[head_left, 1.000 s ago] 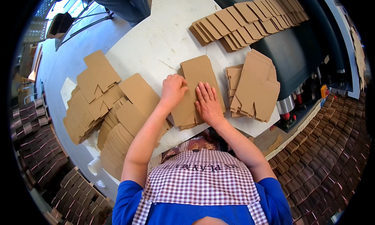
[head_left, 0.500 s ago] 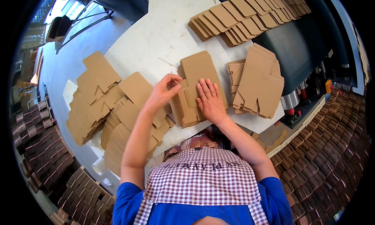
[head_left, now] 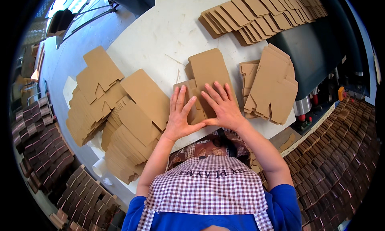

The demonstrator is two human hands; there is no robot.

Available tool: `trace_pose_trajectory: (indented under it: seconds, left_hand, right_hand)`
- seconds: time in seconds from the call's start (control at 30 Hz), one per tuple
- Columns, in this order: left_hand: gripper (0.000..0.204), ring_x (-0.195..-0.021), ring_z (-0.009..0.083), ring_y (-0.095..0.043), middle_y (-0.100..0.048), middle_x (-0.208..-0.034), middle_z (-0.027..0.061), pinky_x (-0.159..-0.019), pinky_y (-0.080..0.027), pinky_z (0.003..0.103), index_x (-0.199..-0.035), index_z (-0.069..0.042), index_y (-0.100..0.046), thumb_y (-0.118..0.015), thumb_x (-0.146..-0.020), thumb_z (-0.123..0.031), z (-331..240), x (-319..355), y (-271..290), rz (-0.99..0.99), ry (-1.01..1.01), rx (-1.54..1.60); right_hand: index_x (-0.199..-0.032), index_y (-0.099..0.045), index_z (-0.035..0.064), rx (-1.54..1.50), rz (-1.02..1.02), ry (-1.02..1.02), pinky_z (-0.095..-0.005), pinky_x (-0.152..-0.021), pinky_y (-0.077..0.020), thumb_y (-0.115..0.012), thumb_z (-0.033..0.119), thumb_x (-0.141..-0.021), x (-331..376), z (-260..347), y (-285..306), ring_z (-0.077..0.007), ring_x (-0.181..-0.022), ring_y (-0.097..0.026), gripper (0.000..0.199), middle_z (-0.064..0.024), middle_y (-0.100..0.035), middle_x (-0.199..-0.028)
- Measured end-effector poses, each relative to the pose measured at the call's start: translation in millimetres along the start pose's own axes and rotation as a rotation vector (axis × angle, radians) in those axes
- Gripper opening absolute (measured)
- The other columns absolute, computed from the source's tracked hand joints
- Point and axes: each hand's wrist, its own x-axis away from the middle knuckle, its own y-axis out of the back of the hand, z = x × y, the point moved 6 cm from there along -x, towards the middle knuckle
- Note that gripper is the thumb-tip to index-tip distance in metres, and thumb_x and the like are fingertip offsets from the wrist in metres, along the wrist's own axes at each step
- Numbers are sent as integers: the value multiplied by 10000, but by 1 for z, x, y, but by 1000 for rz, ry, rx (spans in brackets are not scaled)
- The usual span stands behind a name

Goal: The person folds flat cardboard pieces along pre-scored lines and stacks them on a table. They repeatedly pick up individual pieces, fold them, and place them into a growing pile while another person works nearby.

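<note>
Fingers (head_left: 181, 97) splayed, gripping nothing: left hand (head_left: 179, 120), right hand (head_left: 227, 113) rested on part-folded carton (head_left: 208, 66). Shingled cartons (head_left: 241, 9) beyond seemed folded; fanned blanks (head_left: 136, 120), leftward, appeared unfolded.

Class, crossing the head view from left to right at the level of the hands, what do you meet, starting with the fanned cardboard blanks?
Fanned cardboard blanks → left hand → right hand → stack of notched cardboard blanks → silvery cylinder → orange block.

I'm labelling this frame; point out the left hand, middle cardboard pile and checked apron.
Left hand (head_left: 179, 122), head view: back of the hand.
Middle cardboard pile (head_left: 209, 65), head view: top surface.
Checked apron (head_left: 208, 193), head view: bib.
</note>
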Motion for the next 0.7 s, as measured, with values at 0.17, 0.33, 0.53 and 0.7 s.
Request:
trace_pose_trajectory:
  seconds: [0.17, 0.33, 0.53, 0.7]
  left_hand:
    - [847, -1497, 480, -143, -172, -1626, 244, -1180, -223, 601, -1451, -186, -492, -840, -687, -305, -2, 0, -8, 56, 24, -120]
    - [776, -1483, 495, -176, -201, -1604, 277, -1170, -233, 621, -1426, -172, -518, -812, -714, -267, 9, 9, -23, 0, 54, -172]
    - [747, -1466, 502, -227, -258, -1582, 285, -1161, -265, 615, -1403, -155, -536, -803, -712, -254, 11, 11, -28, -84, 44, -186]
    - [720, -1467, 497, -229, -258, -1582, 286, -1154, -277, 619, -1388, -160, -551, -794, -717, -256, 11, 13, -29, -93, 40, -207]
  right_hand:
    - [-1527, -359, 50, 67, 222, 75, -575, -1228, -43, -695, 758, -657, 9, -5, 0, -376, -1525, -124, 1171, -112, -243, -1635]
    - [-1536, -339, 49, 69, 132, 96, -574, -1230, -52, -688, 753, -671, 14, -12, -11, -378, -1525, -120, 1168, -109, -233, -1639]
    - [-1539, -336, 59, 37, 88, 71, -573, -1232, -67, -689, 718, -705, 13, -11, -11, -374, -1521, -133, 1121, -104, -237, -1637]
    - [-1536, -347, 62, 37, 73, 83, -570, -1233, -66, -671, 719, -715, 15, -15, -14, -373, -1523, -132, 1101, -100, -236, -1639]
